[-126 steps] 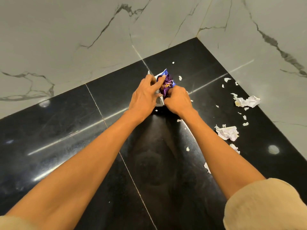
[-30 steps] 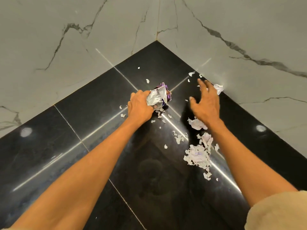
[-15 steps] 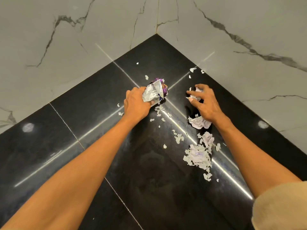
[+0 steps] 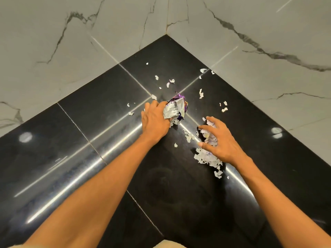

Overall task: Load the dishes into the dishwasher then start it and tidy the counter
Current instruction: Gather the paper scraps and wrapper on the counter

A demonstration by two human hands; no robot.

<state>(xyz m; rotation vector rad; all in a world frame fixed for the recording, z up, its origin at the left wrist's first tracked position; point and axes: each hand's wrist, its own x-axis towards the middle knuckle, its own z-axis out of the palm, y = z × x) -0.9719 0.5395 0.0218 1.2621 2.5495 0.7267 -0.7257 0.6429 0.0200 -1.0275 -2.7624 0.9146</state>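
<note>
The person leaned over the corner of the black polished worktop (image 4: 75, 149), where it met two walls of white marble (image 4: 53, 33) veined in grey. Both arms were stretched forward and the hands were apart. The left hand (image 4: 155, 120) lay near the middle of the corner, its fingers curled round a crumpled wrapper (image 4: 174, 109), silver on the side facing up with a bit of purple showing at the top and right edge; the wrapper sat on the worktop, held against it by that hand. To the right and a little nearer the person, the right hand (image 4: 219, 140) was cupped over a heap of torn paper scraps (image 4: 206, 157), thumb and fingers bent inward around the upper part of the heap and touching it, while the lower part of the heap spread out beyond the palm toward the person. I could not tell whether any of it was lifted. More small scraps (image 4: 201, 93) lay scattered on the worktop beyond both hands, toward the corner and along the right wall, and a few bits (image 4: 189, 137) sat between the two hands. Round lamp reflections (image 4: 276, 132) shone on the dark surface at left and right.
</note>
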